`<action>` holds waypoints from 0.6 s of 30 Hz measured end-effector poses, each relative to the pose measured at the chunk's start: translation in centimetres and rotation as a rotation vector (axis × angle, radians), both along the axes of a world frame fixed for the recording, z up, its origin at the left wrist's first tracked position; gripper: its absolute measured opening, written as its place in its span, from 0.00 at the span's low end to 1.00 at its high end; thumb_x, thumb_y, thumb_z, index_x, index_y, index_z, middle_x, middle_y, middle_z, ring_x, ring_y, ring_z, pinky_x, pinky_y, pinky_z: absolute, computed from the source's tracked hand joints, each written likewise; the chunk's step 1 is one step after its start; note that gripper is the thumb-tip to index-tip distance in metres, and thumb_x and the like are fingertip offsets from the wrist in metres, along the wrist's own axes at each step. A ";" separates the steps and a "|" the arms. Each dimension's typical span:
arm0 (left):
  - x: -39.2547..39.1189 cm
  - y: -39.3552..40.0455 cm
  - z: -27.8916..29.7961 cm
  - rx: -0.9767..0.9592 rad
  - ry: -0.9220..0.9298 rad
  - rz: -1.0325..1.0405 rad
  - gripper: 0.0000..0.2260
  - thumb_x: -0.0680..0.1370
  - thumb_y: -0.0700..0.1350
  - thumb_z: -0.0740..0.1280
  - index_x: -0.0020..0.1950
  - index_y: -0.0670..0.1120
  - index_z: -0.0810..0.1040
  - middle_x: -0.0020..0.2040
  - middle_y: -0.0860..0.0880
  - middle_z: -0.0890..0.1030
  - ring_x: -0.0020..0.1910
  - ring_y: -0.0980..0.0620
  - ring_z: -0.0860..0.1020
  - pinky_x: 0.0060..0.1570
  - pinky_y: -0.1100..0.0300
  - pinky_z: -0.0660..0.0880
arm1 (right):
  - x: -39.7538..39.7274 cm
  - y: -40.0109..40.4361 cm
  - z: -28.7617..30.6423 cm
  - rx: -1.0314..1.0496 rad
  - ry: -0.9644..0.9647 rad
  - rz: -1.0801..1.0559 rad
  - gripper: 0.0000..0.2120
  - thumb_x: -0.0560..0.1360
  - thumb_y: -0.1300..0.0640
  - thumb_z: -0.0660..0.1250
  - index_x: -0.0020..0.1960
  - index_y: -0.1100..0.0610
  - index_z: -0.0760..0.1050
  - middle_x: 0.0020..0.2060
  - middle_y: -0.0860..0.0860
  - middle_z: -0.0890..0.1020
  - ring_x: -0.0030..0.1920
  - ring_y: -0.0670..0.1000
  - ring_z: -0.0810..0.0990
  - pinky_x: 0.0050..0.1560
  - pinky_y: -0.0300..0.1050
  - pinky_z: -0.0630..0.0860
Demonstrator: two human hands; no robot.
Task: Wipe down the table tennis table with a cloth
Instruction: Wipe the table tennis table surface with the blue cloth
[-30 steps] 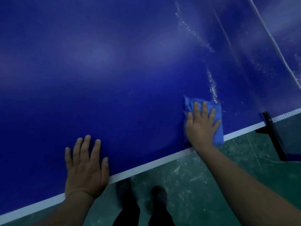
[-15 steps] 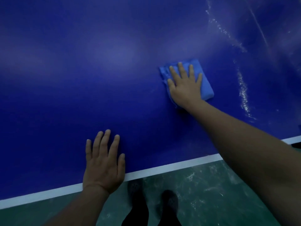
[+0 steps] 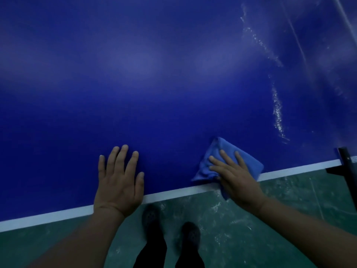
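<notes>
The blue table tennis table point(image 3: 154, 78) fills most of the view, and its white edge line point(image 3: 58, 214) runs along the near side. A folded blue cloth point(image 3: 249, 161) lies at the table's near edge, partly hanging over the white line. My right hand point(image 3: 235, 180) presses flat on the cloth with straight fingers. Left of it, my left hand point(image 3: 119, 180) rests flat on the bare table, fingers spread, its heel on the white line.
White dusty streaks point(image 3: 277, 111) mark the table at the right. A black net post point(image 3: 345, 163) clamps the edge at far right. Below the table is a green floor point(image 3: 289, 219), with my dark shoes point(image 3: 170, 227) on it.
My right hand has dragged the cloth from farther out on the table back to the near edge. My left hand stays planted on the table.
</notes>
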State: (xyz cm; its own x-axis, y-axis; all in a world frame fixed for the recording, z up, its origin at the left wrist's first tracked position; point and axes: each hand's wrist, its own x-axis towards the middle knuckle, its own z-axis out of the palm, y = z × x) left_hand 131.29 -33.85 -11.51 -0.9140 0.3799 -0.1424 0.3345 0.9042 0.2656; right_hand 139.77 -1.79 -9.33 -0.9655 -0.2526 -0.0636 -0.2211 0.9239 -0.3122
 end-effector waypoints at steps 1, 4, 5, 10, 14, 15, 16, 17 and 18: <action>0.0 0.0 0.1 0.013 -0.005 0.004 0.29 0.79 0.55 0.51 0.73 0.40 0.71 0.75 0.37 0.66 0.76 0.37 0.60 0.74 0.34 0.51 | -0.8 -1.8 0.7 -0.181 -0.073 -0.077 0.15 0.84 0.56 0.56 0.66 0.57 0.77 0.68 0.49 0.76 0.72 0.56 0.71 0.75 0.56 0.59; 0.1 -0.2 0.4 0.076 -0.014 0.019 0.28 0.79 0.55 0.51 0.73 0.40 0.72 0.76 0.38 0.66 0.77 0.38 0.60 0.75 0.35 0.51 | -5.2 -4.7 4.4 -0.683 -0.161 -0.428 0.12 0.81 0.53 0.58 0.59 0.41 0.75 0.54 0.28 0.79 0.57 0.29 0.76 0.58 0.25 0.68; 0.0 -0.2 0.4 0.098 -0.016 0.025 0.28 0.79 0.55 0.51 0.73 0.41 0.72 0.76 0.38 0.66 0.77 0.39 0.60 0.75 0.35 0.50 | -6.9 -4.2 5.3 -0.739 -0.164 -0.519 0.10 0.81 0.51 0.59 0.54 0.40 0.76 0.49 0.28 0.81 0.51 0.28 0.77 0.52 0.24 0.69; 0.1 -0.7 1.3 0.317 -0.024 0.117 0.28 0.79 0.54 0.53 0.71 0.38 0.72 0.74 0.38 0.67 0.76 0.39 0.60 0.77 0.39 0.47 | -12.4 5.2 6.8 -0.667 -0.375 -0.738 0.10 0.82 0.59 0.63 0.61 0.53 0.79 0.56 0.51 0.84 0.52 0.46 0.81 0.57 0.45 0.77; 0.0 -3.4 2.2 0.319 0.074 0.183 0.25 0.78 0.51 0.55 0.68 0.39 0.74 0.72 0.39 0.69 0.73 0.39 0.62 0.76 0.41 0.48 | -12.8 7.4 5.4 -0.333 0.048 -0.960 0.20 0.81 0.53 0.58 0.71 0.56 0.72 0.67 0.54 0.77 0.64 0.54 0.76 0.67 0.49 0.70; 0.1 -4.5 2.3 0.288 0.093 0.197 0.24 0.78 0.51 0.55 0.68 0.38 0.74 0.71 0.38 0.69 0.73 0.39 0.63 0.75 0.40 0.49 | -12.3 5.9 4.4 -0.280 0.073 -0.822 0.22 0.81 0.50 0.55 0.71 0.57 0.72 0.67 0.55 0.76 0.66 0.57 0.74 0.68 0.50 0.67; 0.0 -5.6 2.3 0.252 0.108 0.213 0.25 0.78 0.51 0.55 0.67 0.38 0.74 0.70 0.38 0.69 0.72 0.38 0.64 0.75 0.39 0.49 | -11.6 3.9 3.1 -0.188 -0.002 -0.627 0.25 0.81 0.47 0.51 0.72 0.58 0.71 0.69 0.57 0.74 0.69 0.59 0.71 0.69 0.52 0.65; -0.1 -6.6 2.3 0.212 0.119 0.227 0.25 0.77 0.52 0.55 0.67 0.37 0.74 0.70 0.37 0.70 0.72 0.37 0.64 0.74 0.37 0.50 | -10.6 2.0 1.5 -0.046 -0.109 -0.425 0.27 0.82 0.45 0.48 0.76 0.56 0.66 0.74 0.57 0.68 0.73 0.61 0.65 0.72 0.56 0.60; -0.3 -7.6 2.3 0.172 0.124 0.238 0.26 0.77 0.52 0.55 0.67 0.37 0.74 0.69 0.36 0.70 0.71 0.36 0.65 0.74 0.37 0.50 | -9.9 1.0 0.0 0.120 -0.204 -0.288 0.28 0.83 0.44 0.46 0.80 0.52 0.58 0.79 0.54 0.58 0.78 0.60 0.55 0.74 0.60 0.52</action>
State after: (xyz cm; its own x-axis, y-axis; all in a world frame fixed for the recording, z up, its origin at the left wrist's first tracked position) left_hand 130.98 -41.44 -9.24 -0.9865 0.1617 0.0240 0.1581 0.9063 0.3919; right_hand 129.87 -0.83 -9.29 -0.9604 0.0486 -0.2743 0.1088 0.9719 -0.2088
